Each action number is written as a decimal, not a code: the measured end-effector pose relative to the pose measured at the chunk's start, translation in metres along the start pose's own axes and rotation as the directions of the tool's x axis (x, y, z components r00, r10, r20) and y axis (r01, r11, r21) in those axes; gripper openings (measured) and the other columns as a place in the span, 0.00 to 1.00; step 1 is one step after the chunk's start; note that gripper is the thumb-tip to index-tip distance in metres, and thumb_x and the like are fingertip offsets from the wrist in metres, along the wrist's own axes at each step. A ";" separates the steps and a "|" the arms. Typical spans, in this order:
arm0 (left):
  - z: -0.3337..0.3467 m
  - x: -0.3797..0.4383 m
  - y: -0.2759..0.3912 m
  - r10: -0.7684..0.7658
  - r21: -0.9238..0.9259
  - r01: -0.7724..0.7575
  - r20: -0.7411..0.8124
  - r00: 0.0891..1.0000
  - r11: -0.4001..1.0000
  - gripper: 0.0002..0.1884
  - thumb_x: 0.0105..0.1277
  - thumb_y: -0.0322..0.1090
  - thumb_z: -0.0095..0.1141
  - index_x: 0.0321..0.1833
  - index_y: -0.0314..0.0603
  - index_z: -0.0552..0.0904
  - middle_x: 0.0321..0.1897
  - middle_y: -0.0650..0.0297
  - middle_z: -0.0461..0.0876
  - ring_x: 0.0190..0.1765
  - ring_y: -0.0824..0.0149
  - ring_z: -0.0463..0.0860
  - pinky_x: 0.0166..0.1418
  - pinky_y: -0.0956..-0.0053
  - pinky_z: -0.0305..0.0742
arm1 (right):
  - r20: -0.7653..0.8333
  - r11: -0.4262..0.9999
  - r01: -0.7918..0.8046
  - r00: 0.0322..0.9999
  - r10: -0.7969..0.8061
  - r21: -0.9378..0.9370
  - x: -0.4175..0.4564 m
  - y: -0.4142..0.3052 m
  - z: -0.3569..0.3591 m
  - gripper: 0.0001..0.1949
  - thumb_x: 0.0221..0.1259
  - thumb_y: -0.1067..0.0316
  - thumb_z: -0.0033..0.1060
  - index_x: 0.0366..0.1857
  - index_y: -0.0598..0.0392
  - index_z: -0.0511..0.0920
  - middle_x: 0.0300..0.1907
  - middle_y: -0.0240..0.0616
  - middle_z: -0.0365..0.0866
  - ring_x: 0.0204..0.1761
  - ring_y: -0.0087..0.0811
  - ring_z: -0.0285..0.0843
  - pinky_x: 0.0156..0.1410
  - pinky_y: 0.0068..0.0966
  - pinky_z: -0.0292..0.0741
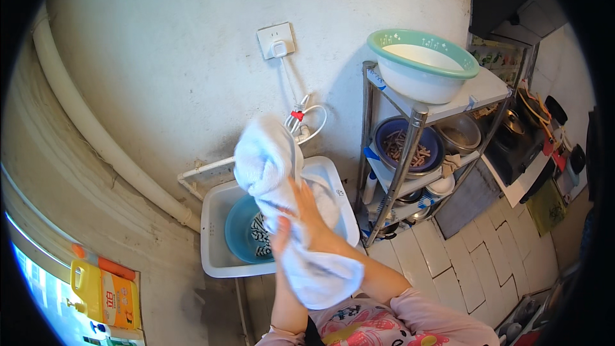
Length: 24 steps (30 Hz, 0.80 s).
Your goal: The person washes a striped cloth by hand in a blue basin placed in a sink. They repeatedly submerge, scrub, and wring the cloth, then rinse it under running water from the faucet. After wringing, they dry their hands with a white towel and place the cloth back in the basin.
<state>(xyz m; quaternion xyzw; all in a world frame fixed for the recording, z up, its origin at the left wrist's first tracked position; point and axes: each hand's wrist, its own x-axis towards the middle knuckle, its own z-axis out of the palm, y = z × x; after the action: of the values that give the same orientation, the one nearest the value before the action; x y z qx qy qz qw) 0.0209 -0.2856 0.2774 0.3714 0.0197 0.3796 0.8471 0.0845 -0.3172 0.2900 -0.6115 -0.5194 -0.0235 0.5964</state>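
Both my hands are around a white towel (269,163) lifted above the sink, its upper part bunched and twisted. My right hand (310,211) grips it from the right side. My left hand (282,240) holds it lower, largely hidden behind the cloth. A loose end of the towel hangs over my forearms. Beneath is a white rectangular sink (218,268), with a blue basin (238,230) inside at the left. A black-and-white patterned cloth (259,233) lies in that basin. White cloth (323,199) also shows behind my right hand; whether it is the same towel, I cannot tell.
A metal shelf rack (413,139) at right bears a green-rimmed basin (423,84) and bowls. A stove (511,154) stands beyond. On the wall, a plug (278,49) trails a coiled cable (307,115). A yellow detergent jug (108,295) sits at lower left.
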 end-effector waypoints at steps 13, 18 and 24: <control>0.015 -0.036 -0.032 -0.024 0.088 0.028 -0.044 0.999 0.996 0.31 0.65 0.47 0.44 0.65 0.34 0.57 0.64 0.51 0.59 0.67 0.60 0.57 0.68 0.65 0.50 | 0.216 -0.456 0.003 0.877 0.428 0.890 0.031 -0.013 -0.011 0.14 0.63 0.58 0.44 0.45 0.54 0.71 0.39 0.41 0.78 0.34 0.28 0.75 0.34 0.22 0.71; 0.017 -0.046 -0.029 -0.035 0.098 0.042 -0.066 0.997 0.994 0.31 0.65 0.49 0.43 0.65 0.34 0.58 0.63 0.52 0.60 0.66 0.60 0.58 0.67 0.65 0.51 | -0.425 0.560 0.034 0.690 0.586 0.828 0.057 0.013 0.017 0.09 0.55 0.70 0.49 0.40 0.54 0.71 0.35 0.37 0.78 0.31 0.29 0.77 0.29 0.19 0.71; 0.018 -0.066 -0.041 -0.083 0.104 0.094 -0.102 0.991 0.990 0.31 0.66 0.50 0.42 0.64 0.35 0.59 0.62 0.52 0.62 0.65 0.61 0.60 0.67 0.65 0.53 | -0.421 0.939 0.044 0.886 -0.194 -0.342 0.049 0.042 0.029 0.06 0.45 0.72 0.58 0.29 0.54 0.75 0.30 0.35 0.78 0.37 0.39 0.75 0.43 0.34 0.67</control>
<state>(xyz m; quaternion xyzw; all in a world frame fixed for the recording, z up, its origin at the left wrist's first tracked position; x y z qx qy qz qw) 0.0059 -0.3578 0.2478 0.3967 0.0982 0.3576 0.8397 0.1177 -0.2548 0.2836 -0.6452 -0.3938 -0.2854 0.5892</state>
